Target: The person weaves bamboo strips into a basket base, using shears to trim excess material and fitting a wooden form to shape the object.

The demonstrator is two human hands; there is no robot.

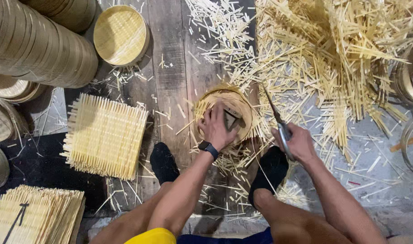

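My left hand (217, 126) presses down on a round bamboo steamer basket (242, 105) that sits on the wooden floor between my feet, its woven mat's strip ends sticking out around the rim. A small dark tool (232, 118) lies under my fingers inside the basket. My right hand (298, 143) grips the handles of long metal shears (275, 113), blades pointing up and left beside the basket's right rim. A dark watch is on my left wrist (208, 148).
A big heap of cut bamboo strips (333, 54) fills the upper right. Square woven mats (105, 135) lie stacked at left, another stack (35, 214) at bottom left. Stacked round hoops (35, 45) and a finished basket (120, 34) stand upper left. My black-socked feet (163, 162) flank the work.
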